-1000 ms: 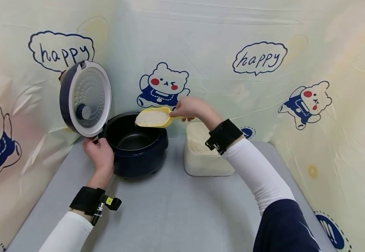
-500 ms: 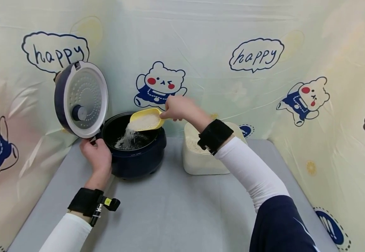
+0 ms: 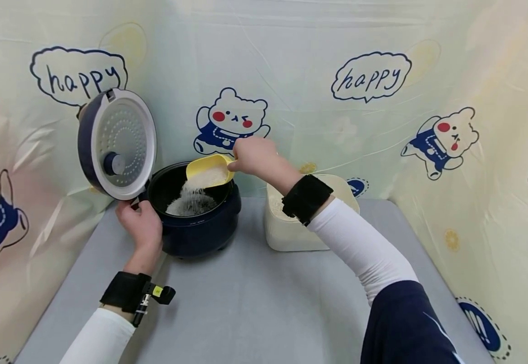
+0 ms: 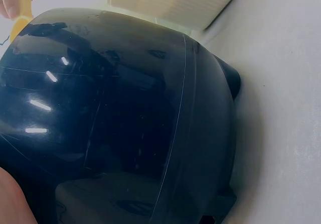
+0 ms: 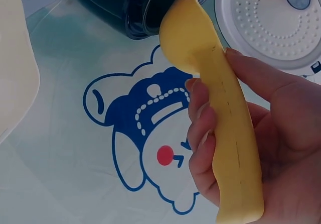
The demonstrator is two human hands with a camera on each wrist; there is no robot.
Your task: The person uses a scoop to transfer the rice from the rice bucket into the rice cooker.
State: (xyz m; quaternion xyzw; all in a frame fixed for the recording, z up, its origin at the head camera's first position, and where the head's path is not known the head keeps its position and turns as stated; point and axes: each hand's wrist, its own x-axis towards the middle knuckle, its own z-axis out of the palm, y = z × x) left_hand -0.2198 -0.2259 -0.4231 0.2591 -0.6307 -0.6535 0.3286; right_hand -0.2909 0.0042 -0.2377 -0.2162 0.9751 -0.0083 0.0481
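Note:
My right hand point(image 3: 255, 155) grips the handle of a yellow scoop point(image 5: 225, 93), its fingers curled round it in the right wrist view. Tilted over the rice cooker's dark pot, the scoop still holds some rice point(image 3: 211, 177), and grains stream from its lip. A white heap of rice point(image 3: 191, 203) lies inside the pot. The navy rice cooker point(image 3: 200, 235) has its lid point(image 3: 125, 146) raised on the left. Below that lid, my left hand point(image 3: 141, 222) holds the cooker's side by the hinge, with thumb and fingers about a dark part there; the fingertips are partly hidden.
A cream rice bin point(image 3: 296, 237) stands right of the cooker, partly behind my right forearm. Both stand on a grey tabletop point(image 3: 246, 303). A printed curtain point(image 3: 300, 76) hangs close behind and along both sides.
My right hand has moved left and tipped the scoop over the pot. Rice has poured out and heaped up inside. The left hand keeps its hold by the hinge.

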